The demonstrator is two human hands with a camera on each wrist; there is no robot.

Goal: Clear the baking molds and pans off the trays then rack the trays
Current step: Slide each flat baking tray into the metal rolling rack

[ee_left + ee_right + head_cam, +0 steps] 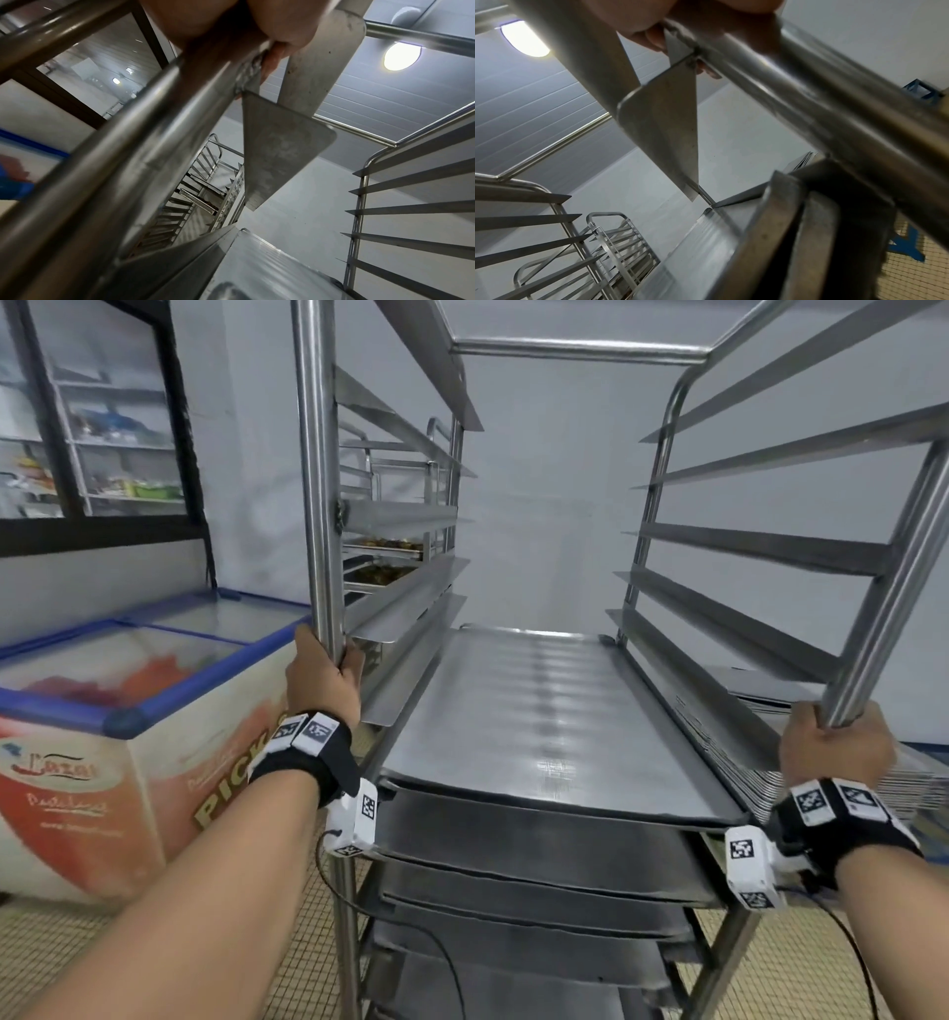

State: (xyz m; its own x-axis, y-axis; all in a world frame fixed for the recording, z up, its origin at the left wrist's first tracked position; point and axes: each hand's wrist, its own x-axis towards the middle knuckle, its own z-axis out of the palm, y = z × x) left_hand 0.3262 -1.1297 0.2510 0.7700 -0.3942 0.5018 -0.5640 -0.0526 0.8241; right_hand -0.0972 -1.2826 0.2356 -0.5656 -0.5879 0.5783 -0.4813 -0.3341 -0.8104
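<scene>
Seen from above, both forearms reach forward, each wearing a black wrist strap with white coded blocks. The left hand [322, 677] wraps around the front left upright post [319, 480] of a tall steel tray rack [580, 349], fingers [353, 660] curled round the tube. The right hand [834, 749] grips the front right post [893, 588] in the same way, fingers closed round the metal from behind. In the left wrist view a fingertip [272, 60] presses the post beside a welded runner; in the right wrist view fingertips [652, 38] curl behind a runner end.

To the left stands a chest freezer [128, 711] with a blue-framed glass lid and red printed sides, and behind it a glass-fronted display cabinet [97, 418] with blurred goods. A second rack [395, 526] behind the left post holds pans of dark food. Just outside the right post lies a stack of flat trays [760, 695], partly hidden by the right hand. The floor [61, 947] has small pale tiles.

Inside the rack, a bare, shiny metal tray [544, 711] sits on a runner level at about hand height, pushed fully in between the side runners. Below it several darker trays [539, 845] fill the lower levels, one under another. The angled runners above carry nothing.
</scene>
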